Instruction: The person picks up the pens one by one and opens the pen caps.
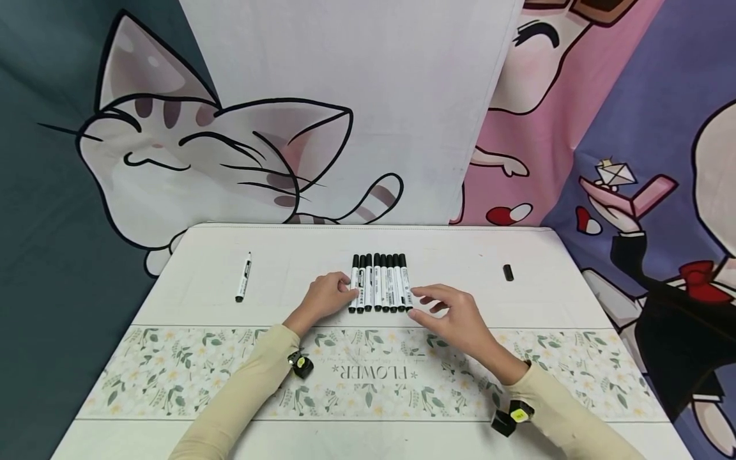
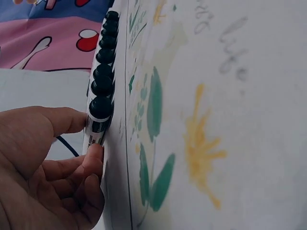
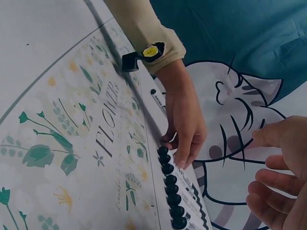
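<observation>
- Touching the end marker (image 2: pixel 98 125) with the thumb and 1 fingertip of the left hand (image 1: pixel 326 295); cannot tell if pinched tight or only pressed.
- Curving the right hand (image 1: pixel 454 316) beside the last marker (image 1: pixel 405 281) at the other end, with thumb and fingers apart and nothing held; cannot tell for sure about a light touch.
- Can count 8 markers (image 1: pixel 384 281) in a row near the middle of the white table (image 1: pixel 437 255), between the hands, with long black caps pointing away from the person.
- Split by a thin gap after the 3rd from the left, but mostly lined up neatly.
- Can also see 1 loose marker (image 1: pixel 244 278) well apart on the left, lying flat with no cap and with its tip pointing away.
- Can find 1 loose cap (image 1: pixel 508 273) well apart on the right, small and black.
- Probably very light, stiff and smooth, like hard plastic; not likely to break, but likely to roll or slip if bumped.
- Best to hold each marker by the white middle part, with thumb on 1 side and a finger on the other.
- Best to press the row softly from its 2 ends, low down, because a hard squeeze could make it pop up.
- Best to keep fingers off the bare tip, as it could leave ink.
</observation>
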